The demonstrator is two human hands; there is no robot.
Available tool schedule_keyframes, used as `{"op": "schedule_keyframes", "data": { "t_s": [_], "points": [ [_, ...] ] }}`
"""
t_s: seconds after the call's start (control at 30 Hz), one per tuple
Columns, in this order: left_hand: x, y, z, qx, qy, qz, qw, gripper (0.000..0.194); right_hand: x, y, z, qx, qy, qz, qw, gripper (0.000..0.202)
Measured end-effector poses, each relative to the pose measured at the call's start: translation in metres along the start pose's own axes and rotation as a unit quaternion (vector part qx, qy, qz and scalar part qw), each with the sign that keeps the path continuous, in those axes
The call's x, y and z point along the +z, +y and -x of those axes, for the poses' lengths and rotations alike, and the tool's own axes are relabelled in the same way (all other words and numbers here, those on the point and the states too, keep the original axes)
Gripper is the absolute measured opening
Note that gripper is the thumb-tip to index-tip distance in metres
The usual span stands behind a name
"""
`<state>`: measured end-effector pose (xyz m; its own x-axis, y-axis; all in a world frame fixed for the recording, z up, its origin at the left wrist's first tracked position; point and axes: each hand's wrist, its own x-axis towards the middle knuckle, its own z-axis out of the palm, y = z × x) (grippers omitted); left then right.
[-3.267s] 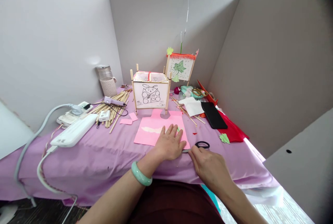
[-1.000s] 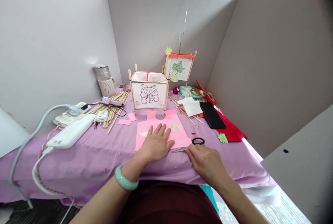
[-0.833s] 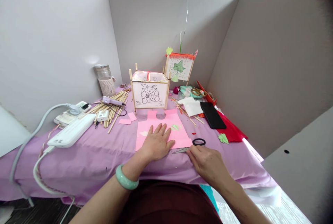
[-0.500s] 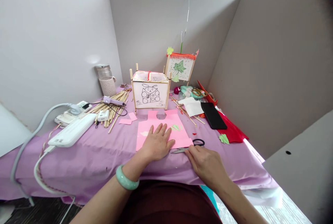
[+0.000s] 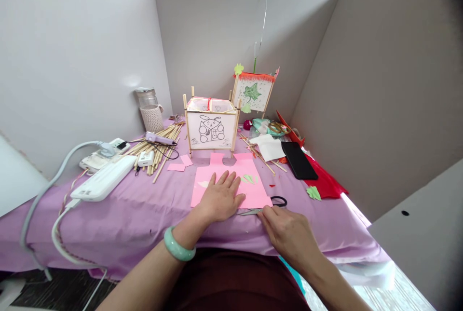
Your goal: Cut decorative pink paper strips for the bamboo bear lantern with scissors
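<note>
A sheet of pink paper (image 5: 227,197), notched along its far edge, lies flat on the purple cloth. Flattened on it, with fingers spread, is my left hand (image 5: 221,200), a pale green bangle on the wrist. Small pale green paper pieces (image 5: 249,179) rest on the sheet beside those fingers. My right hand (image 5: 287,229) is closed at the sheet's near right corner, thumb and forefinger around the middle of the scissors (image 5: 249,212). One black handle loop shows beyond the fingers; the fingertips partly hide the scissors and the paper's corner.
Behind the sheet stands a stick-framed paper lantern (image 5: 210,130), with a second lantern (image 5: 253,93) farther back. Wooden sticks (image 5: 159,147), a glue gun (image 5: 159,138) and a white power strip (image 5: 103,179) lie left. A black phone (image 5: 299,160) and red cloth (image 5: 329,176) lie right.
The whole view has shifted slightly. Both hands keep about the same places on the sheet and at the scissors.
</note>
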<state>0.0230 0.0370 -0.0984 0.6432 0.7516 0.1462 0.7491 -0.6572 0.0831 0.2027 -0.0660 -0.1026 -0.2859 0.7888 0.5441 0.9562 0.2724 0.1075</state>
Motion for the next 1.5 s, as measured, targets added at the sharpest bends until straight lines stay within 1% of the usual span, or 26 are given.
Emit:
{"op": "schedule_keyframes", "data": {
  "t_s": [0.3, 0.53, 0.67, 0.87, 1.03, 1.17, 1.33, 1.5],
  "points": [
    [-0.003, 0.001, 0.0, 0.005, -0.021, 0.0, 1.0, 0.06, -0.005, -0.003, 0.005, -0.004, 0.016, 0.006, 1.0, 0.033],
    [-0.001, 0.0, 0.0, 0.012, -0.011, 0.001, 1.0, 0.061, -0.007, -0.006, 0.011, 0.015, 0.008, 0.014, 1.0, 0.031],
    [0.0, -0.001, 0.001, 0.012, -0.005, 0.004, 1.0, 0.061, -0.004, -0.012, 0.006, 0.036, -0.002, 0.02, 0.999, 0.029],
    [-0.001, -0.001, 0.0, 0.009, -0.01, 0.003, 1.0, 0.061, -0.001, -0.018, -0.006, 0.034, -0.009, 0.022, 0.999, 0.026],
    [-0.001, -0.001, 0.0, 0.011, -0.011, 0.001, 1.0, 0.062, -0.002, -0.017, 0.0, 0.015, -0.004, 0.017, 1.0, 0.028],
    [0.0, -0.001, 0.0, 0.013, -0.008, 0.001, 1.0, 0.061, -0.002, -0.018, 0.007, 0.025, 0.011, 0.015, 1.0, 0.03],
    [0.0, -0.002, -0.001, 0.014, -0.013, 0.006, 1.0, 0.06, 0.001, -0.023, -0.002, 0.037, 0.017, 0.012, 0.999, 0.027],
    [-0.002, -0.002, -0.001, 0.013, -0.022, 0.007, 1.0, 0.06, 0.004, -0.025, -0.009, 0.019, 0.004, 0.009, 1.0, 0.023]
  ]
}}
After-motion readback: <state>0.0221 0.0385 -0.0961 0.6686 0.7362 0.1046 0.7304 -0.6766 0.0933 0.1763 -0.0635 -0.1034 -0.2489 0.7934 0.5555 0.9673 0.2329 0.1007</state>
